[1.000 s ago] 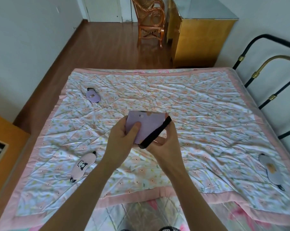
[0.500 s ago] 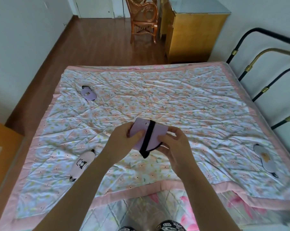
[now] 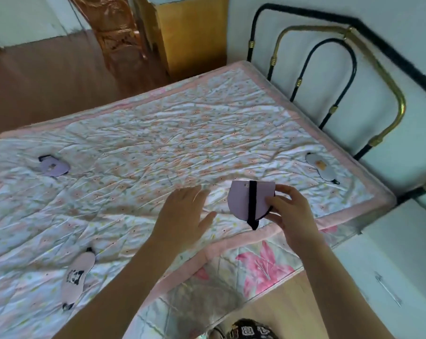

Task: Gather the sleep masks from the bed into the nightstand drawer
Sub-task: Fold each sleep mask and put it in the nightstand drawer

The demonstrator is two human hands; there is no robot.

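Mask, folded lilac fabric with black elastic strap (image 3: pixel 246 203): pinched at its right edge by right hand (image 3: pixel 289 209), strap running near-vertical. Left hand (image 3: pixel 182 214) hovered beside it, fingers spread, empty; white nightstand (image 3: pixel 402 260) lay rightward, nearer the right hand

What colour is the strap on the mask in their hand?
Black, running across the folded lilac sleep mask held in the right hand; only the head view shows it.

On the bed (image 3: pixel 182 133), one sleep mask (image 3: pixel 53 166) lies far left, one (image 3: pixel 75 277) lower left, one (image 3: pixel 321 167) far right. A held mask (image 3: pixel 242 203) is between the hands.
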